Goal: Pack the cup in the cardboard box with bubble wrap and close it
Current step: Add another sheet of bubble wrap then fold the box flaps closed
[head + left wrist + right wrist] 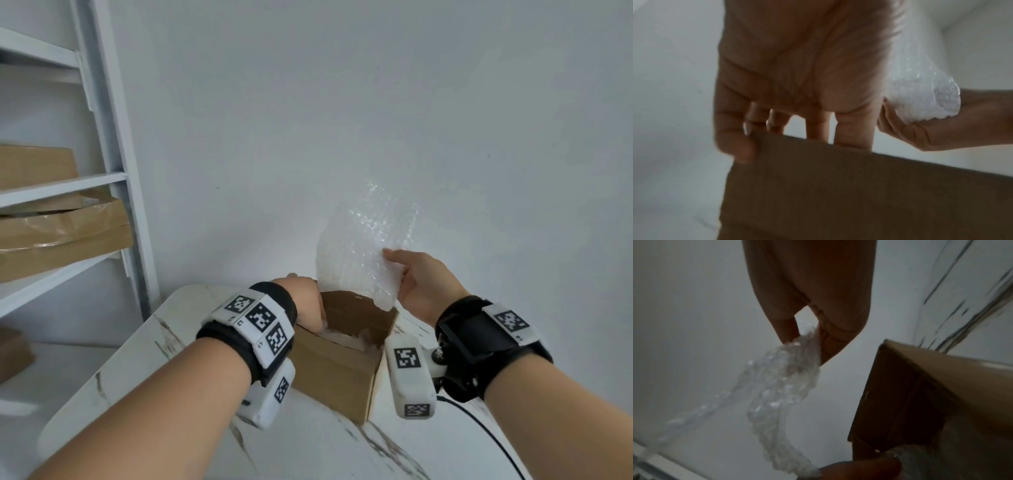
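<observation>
Both my forearms reach over the near edge of the tabletop. My left hand grips the cardboard box by its left wall, thumb outside, fingers over the rim. My right hand pinches a bubble wrap sheet above the opening, near the far edge. More wrap lies inside; I cannot see the cup. The limp sheet may snag on the rim or bunch unevenly, leaving the cup poorly cushioned.

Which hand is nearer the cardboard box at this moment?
Left. The left hand grips the cardboard box's left wall, thumb outside and fingers over the rim. The right hand is above the box's right edge, apart from it, pinching the bubble wrap.
</observation>
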A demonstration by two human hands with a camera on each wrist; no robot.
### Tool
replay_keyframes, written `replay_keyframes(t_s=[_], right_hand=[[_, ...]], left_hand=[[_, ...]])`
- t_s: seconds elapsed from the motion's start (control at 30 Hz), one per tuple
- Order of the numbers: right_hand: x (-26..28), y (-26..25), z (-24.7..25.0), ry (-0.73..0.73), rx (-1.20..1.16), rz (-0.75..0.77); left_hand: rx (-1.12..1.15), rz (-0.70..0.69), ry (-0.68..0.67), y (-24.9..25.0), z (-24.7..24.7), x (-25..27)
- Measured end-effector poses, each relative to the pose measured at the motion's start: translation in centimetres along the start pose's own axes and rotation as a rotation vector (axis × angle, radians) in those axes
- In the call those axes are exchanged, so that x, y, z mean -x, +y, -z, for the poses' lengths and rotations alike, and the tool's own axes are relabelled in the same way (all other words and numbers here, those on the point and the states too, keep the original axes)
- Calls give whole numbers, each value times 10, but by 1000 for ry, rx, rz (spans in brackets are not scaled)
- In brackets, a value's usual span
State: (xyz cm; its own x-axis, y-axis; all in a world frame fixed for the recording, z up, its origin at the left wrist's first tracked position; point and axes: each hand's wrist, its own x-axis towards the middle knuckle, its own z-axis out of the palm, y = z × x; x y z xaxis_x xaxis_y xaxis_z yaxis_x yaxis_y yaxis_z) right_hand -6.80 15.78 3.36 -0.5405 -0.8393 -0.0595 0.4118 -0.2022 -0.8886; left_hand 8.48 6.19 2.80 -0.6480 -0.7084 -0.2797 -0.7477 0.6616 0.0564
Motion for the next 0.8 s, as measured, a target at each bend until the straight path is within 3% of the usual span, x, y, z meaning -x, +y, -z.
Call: replay_keyframes(t_s=[0.1,0.23,0.3,0.47,0.53,0.6,0.7,0.8], right_hand=[[2,0,-7,-70,46,-53],[7,12,-13,-79,315,-229],[9,21,-13,-84,516,-306],[9,28,-9,15,1533,-77],[8,26,-4,8,1682,-3],[8,23,-4,-118,1818,-60],[12,22,-3,-278,1888,-64],[19,21,-6,-355,2045,29]], left_hand=[[-58,18,-57,-3,4,3],[307,111,-224,-16,-9,-10],[449,143,-221,-20,-15,-10],[455,17,-73,-20,-18,-5],[481,-2,-62,-24,-20,-7],[479,-27,-36,-24,-21,-6],[371,-52,159,-24,-19,-7],[573,-114,637,-20,-8,-3]])
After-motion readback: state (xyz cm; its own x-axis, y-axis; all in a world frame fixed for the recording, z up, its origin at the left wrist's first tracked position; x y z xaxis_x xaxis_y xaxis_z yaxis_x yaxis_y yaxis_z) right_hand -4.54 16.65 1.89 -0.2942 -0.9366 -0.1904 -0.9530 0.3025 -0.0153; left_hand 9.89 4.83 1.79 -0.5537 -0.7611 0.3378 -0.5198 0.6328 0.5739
